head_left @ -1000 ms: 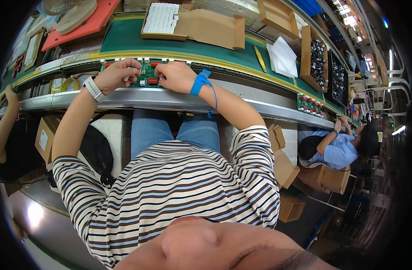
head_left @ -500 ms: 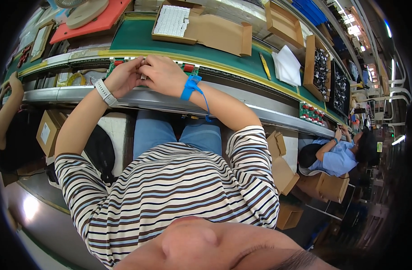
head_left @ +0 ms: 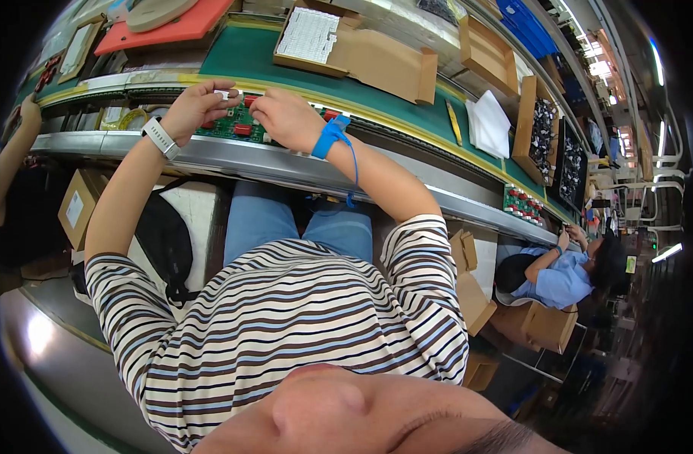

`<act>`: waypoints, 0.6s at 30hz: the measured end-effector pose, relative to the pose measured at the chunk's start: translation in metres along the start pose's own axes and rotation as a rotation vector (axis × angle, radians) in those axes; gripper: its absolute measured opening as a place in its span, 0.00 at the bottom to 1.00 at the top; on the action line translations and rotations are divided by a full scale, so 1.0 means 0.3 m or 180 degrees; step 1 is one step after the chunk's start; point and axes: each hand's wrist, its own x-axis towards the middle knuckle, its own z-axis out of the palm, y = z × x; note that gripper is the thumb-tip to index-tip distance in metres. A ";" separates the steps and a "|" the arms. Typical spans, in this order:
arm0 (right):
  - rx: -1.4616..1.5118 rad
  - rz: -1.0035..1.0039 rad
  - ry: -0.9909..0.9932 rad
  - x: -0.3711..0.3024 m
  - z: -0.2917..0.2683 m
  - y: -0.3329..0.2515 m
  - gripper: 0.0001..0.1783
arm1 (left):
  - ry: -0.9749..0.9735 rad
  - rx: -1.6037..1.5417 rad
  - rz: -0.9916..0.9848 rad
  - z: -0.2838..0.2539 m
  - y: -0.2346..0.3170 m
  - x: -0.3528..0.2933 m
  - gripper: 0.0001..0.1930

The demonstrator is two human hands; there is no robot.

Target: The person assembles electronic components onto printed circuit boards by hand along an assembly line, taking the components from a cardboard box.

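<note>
A green circuit board (head_left: 227,125) with red and white components lies on the rail line in front of me, partly covered by my hands. My left hand (head_left: 189,112), wearing a pale watch band, is over the board's left part. Its thumb and fingers are closed around a small white part (head_left: 225,95), which looks like a connector. Over the board's right part is my right hand (head_left: 289,119), with a blue wrist strap (head_left: 331,136) and its cord. The right fingers are bent together, their tips close to a red component; whatever they may hold is hidden.
Beyond the rail, a cardboard box (head_left: 354,64) holds rows of white parts (head_left: 308,36) on the green surface. Yellow tweezers (head_left: 454,122), white sheets (head_left: 488,127) and a box of black parts (head_left: 539,125) are to the right. Another board (head_left: 522,204) sits farther along; a co-worker (head_left: 562,272) is seated beyond.
My hands, together over the board before, have moved apart: the left toward the left, the right slightly rightward. More of the board shows between them. The view has shifted slightly.
</note>
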 end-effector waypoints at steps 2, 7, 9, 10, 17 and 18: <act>0.0007 0.0191 -0.0316 0.001 -0.001 0.003 0.12 | -0.0028 0.0033 0.0109 -0.001 0.004 -0.002 0.11; -0.0227 0.0334 -0.0839 0.016 -0.006 -0.018 0.15 | 0.0067 0.0724 0.0038 0.001 0.000 -0.002 0.10; -0.0400 0.0290 -0.0883 0.019 0.003 -0.015 0.15 | 0.0090 0.0878 0.0056 -0.004 -0.005 -0.007 0.10; -0.0498 0.0120 -0.0818 0.016 0.010 -0.005 0.15 | -0.0073 0.0987 0.0071 -0.007 -0.007 -0.007 0.10; -0.0620 0.0035 -0.0725 0.016 0.032 0.021 0.15 | 0.0047 0.3441 0.0633 0.013 0.033 -0.027 0.08; -0.0623 0.0038 -0.0728 0.016 0.034 0.025 0.15 | 0.0044 0.3437 0.0635 0.001 0.021 -0.017 0.08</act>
